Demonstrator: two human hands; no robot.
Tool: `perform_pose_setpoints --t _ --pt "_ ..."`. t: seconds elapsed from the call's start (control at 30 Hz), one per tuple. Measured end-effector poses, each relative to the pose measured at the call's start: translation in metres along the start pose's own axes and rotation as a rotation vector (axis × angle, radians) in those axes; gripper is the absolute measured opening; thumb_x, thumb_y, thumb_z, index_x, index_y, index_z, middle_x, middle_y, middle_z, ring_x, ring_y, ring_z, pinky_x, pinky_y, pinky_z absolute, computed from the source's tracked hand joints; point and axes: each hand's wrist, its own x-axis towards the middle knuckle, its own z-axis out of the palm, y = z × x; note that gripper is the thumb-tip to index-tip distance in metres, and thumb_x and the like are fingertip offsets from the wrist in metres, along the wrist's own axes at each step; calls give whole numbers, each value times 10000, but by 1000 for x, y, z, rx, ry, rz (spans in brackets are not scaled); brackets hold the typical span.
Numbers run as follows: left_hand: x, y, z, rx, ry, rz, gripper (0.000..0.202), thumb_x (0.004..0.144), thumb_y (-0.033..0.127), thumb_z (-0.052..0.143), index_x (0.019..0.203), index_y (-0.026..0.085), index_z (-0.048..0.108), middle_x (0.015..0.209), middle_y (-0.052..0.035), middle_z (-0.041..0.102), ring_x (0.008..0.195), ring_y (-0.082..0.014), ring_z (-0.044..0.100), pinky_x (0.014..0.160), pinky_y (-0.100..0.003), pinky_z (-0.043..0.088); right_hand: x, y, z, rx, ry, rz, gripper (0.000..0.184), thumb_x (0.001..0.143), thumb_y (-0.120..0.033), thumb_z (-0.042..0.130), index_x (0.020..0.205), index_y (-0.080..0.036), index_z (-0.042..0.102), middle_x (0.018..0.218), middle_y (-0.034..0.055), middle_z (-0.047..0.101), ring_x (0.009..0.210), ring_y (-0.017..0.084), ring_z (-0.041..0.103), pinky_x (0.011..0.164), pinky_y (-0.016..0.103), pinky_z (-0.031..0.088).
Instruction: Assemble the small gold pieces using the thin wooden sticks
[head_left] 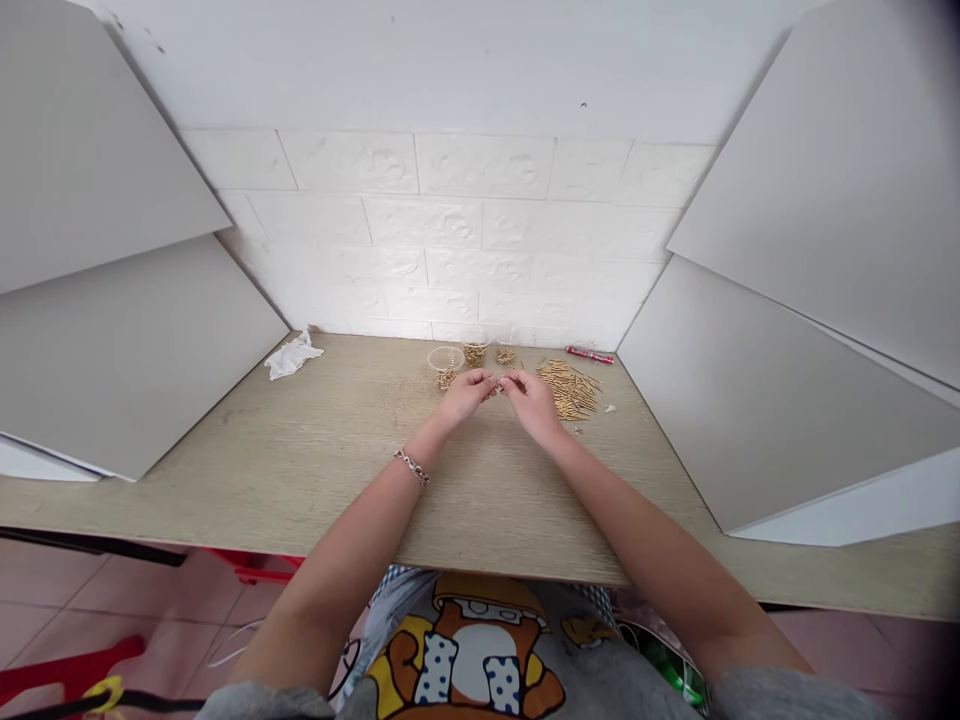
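Note:
My left hand (466, 393) and my right hand (531, 396) meet over the middle of the wooden table (337, 470), fingers pinched together on a tiny gold-coloured piece I cannot make out. A silver bracelet (412, 466) circles my left wrist. Just right of my right hand lies a pile of thin gold pins (571, 388). Behind my left hand stand small clear cups (445, 358) with gold bits, and a small heap of gold parts (446, 379) lies beside them.
A crumpled white cloth (292, 356) lies at the back left of the table. A red pen-like object (589, 354) rests by the white brick wall. Grey panels flank both sides. Red stool parts (67, 670) show on the floor.

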Motion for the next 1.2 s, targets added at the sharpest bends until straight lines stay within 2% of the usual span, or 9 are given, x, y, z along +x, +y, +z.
perform_pose_setpoints --t 0.33,0.5,0.87,1.2 --pt "-2 6 -1 236 24 46 200 719 313 507 616 145 541 571 15 502 549 -84 421 520 -211 329 -2 0 2 98 -25 47 219 762 -385 467 804 -186 549 728 16 606 593 140 562 584 275 441" --pt "1 0 -1 165 -7 4 211 716 334 504 663 136 556 571 12 506 531 -76 427 498 -202 336 -1 -1 1 103 -64 64 198 762 -368 465 783 -184 536 692 5 592 569 128 559 567 265 444" --pt "1 0 4 49 -14 -72 216 705 336 526 606 147 496 537 30 477 473 -63 382 483 -222 307 3 9 6 184 -122 98 151 770 -348 428 770 -201 464 680 -26 558 531 102 547 567 265 460" --pt "-2 -4 6 -138 -2 -141 212 704 332 553 632 144 485 556 25 462 457 -44 365 447 -185 262 4 3 4 447 -125 192 227 686 -414 553 704 -192 506 637 -3 573 570 127 544 582 286 466"
